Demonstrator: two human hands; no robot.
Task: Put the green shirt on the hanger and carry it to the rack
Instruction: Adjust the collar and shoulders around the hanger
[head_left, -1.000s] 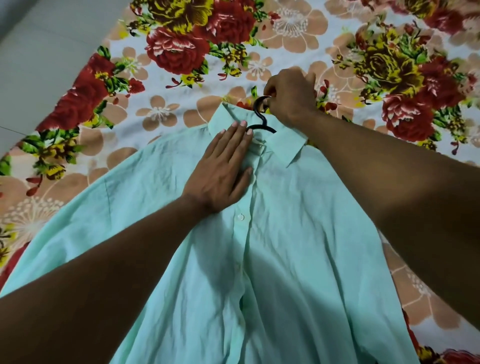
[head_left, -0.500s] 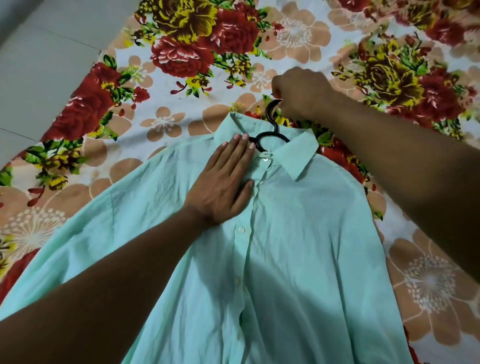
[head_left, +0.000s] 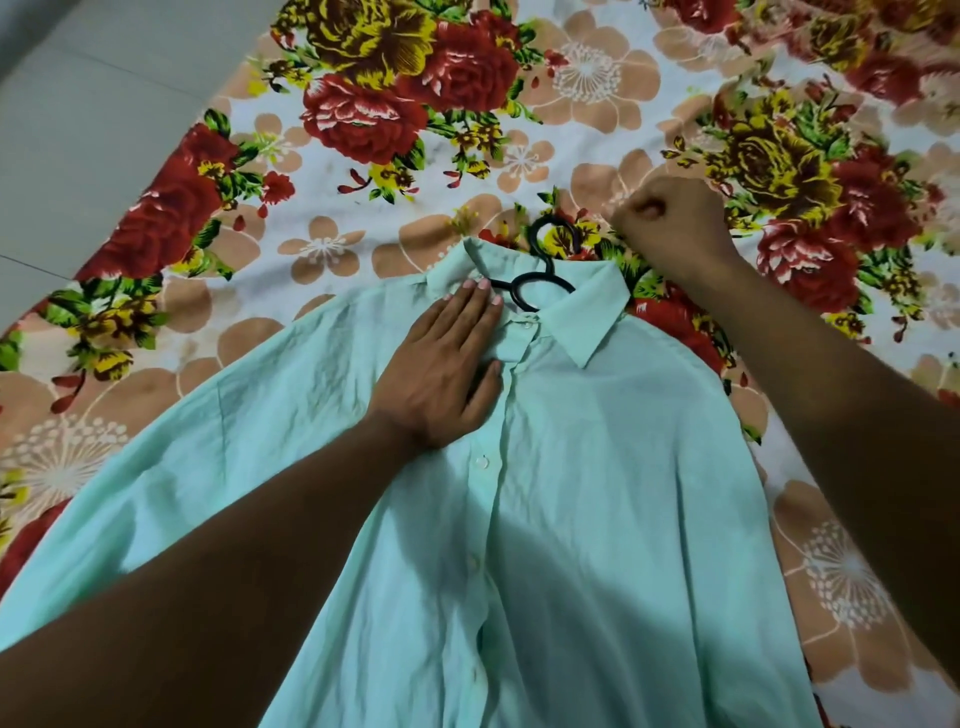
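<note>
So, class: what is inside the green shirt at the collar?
A black hanger: its hook and neck loop show at the collar of the shirt. Its arms are covered by the cloth. The left hand presses flat beside it.

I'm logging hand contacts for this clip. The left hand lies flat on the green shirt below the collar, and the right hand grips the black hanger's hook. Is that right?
Not quite. In the head view the right hand is a closed fist beside the hook of the black hanger, holding nothing. The left hand does lie flat on the green shirt below the collar.
</note>
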